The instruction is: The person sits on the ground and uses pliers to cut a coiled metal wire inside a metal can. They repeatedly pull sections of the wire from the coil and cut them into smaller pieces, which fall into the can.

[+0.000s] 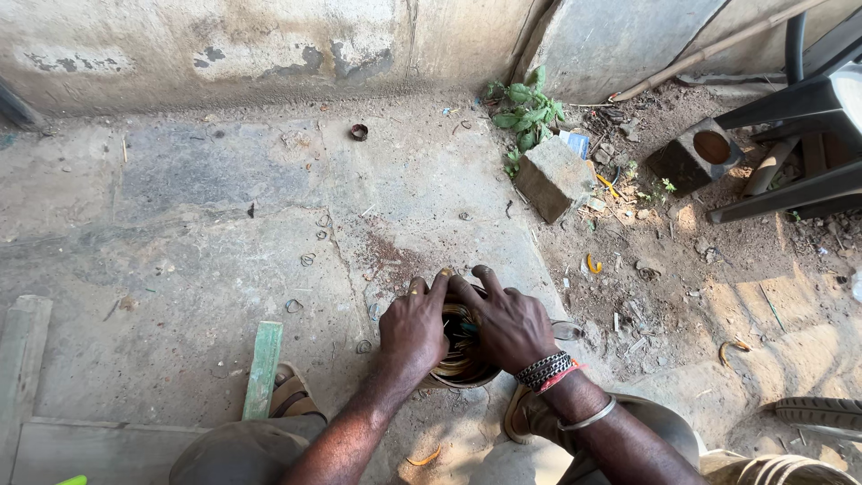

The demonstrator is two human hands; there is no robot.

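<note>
A round coil of thin wire with a dark ring around it sits on the concrete floor between my feet. My left hand grips the coil's left side, fingers curled over its top. My right hand presses on the coil's right side, fingers spread over the windings; the wrist wears bead bracelets and a metal bangle. Most of the coil is hidden under both hands.
A stone block lies ahead to the right, beside a small green plant. A hollow block and dark chair legs stand at far right. A green wooden strip lies left of my sandal. Small wire bits litter the floor.
</note>
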